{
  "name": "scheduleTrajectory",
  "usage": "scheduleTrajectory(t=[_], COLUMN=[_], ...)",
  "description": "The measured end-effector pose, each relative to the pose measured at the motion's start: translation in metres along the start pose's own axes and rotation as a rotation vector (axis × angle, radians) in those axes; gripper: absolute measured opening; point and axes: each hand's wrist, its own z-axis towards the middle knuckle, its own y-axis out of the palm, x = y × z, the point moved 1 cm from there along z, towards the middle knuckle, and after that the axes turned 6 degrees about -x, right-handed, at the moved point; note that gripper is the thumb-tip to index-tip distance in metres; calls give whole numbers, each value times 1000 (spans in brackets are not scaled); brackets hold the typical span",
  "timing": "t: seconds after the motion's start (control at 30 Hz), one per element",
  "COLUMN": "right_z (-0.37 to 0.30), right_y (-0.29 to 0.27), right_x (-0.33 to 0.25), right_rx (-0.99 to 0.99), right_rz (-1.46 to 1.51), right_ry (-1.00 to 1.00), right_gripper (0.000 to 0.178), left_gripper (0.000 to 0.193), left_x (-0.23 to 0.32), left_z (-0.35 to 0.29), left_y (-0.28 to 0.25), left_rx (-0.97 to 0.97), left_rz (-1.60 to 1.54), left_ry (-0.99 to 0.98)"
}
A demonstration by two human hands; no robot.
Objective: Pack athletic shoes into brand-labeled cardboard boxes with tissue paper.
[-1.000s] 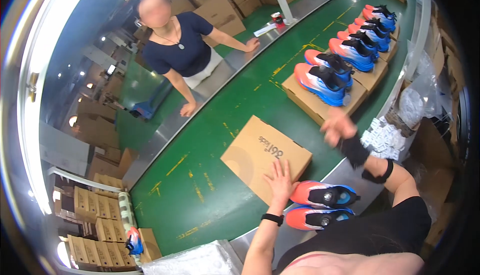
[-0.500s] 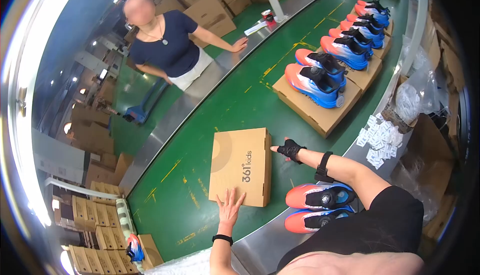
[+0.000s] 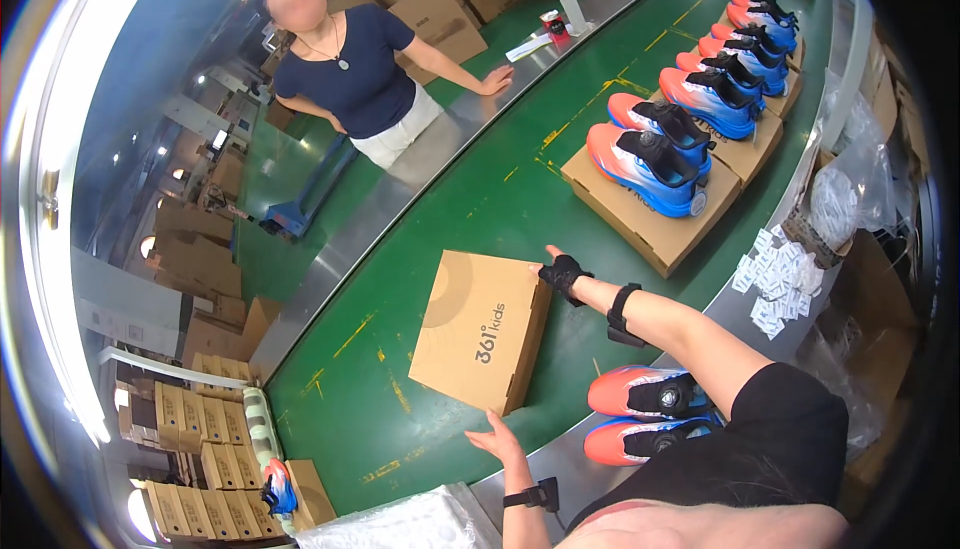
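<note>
Over the last half second the flat, tan cardboard box [image 3: 480, 324] has turned a little on the worktop, so that its sides now slant. The left hand [image 3: 497, 439], which lay flat on the lid, has slid off to the box's near edge, and the right hand [image 3: 562, 274], in a black fingerless glove, has gone to the far right corner.

The box lies on the green, yellow-marked worktop [image 3: 340, 419], left of a pair of orange-and-blue sneakers with black uppers [image 3: 640, 392] by the near metal edge. The left hand is open, fingers spread; whether its fingertip touches the cardboard I cannot tell. The right hand has thumb and finger spread at the corner, its other fingers partly hidden, gripping nothing.

With contact at the edges at most, an uneven push could skew the box or slide it too far. The right forearm passes close above the sneakers; a low elbow could knock them over the near edge, or sweep the loose pile of small white labels [image 3: 775, 284] farther right.

Dark lettering runs across the lid beside a paler curved band; similar print shows on the boxes under the far row of sneakers [image 3: 655, 169]. The labels' print is too small to read.
</note>
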Motion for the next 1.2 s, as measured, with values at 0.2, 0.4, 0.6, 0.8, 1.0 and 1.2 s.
scheduleTrajectory(t=[0.2, 0.4, 0.6, 0.8, 1.0, 1.2], right_z=[-32, -125, -149, -60, -35, -36], right_y=[-10, -11, -58, -123, -174, -195], right_x=[-24, 10, -32, -45, 2, -15], right_rx=[-409, -582, -809, 123, 12, 31], right_rz=[-192, 43, -791, -1327, -1274, -1517], right_ry=[185, 371, -500, -591, -582, -581], right_gripper=[82, 67, 17, 14, 24, 26], left_gripper=[74, 50, 75, 64, 55, 61], left_x=[8, 12, 70, 84, 102, 86], left_z=[7, 48, 12, 22, 1, -32], left_y=[6, 25, 70, 87, 107, 102], left_rx=[-187, -144, -441, -689, -784, -816], left_rz=[-762, -1095, -731, -732, -608, -608], left_ry=[-669, -426, -426, -115, -3, -198])
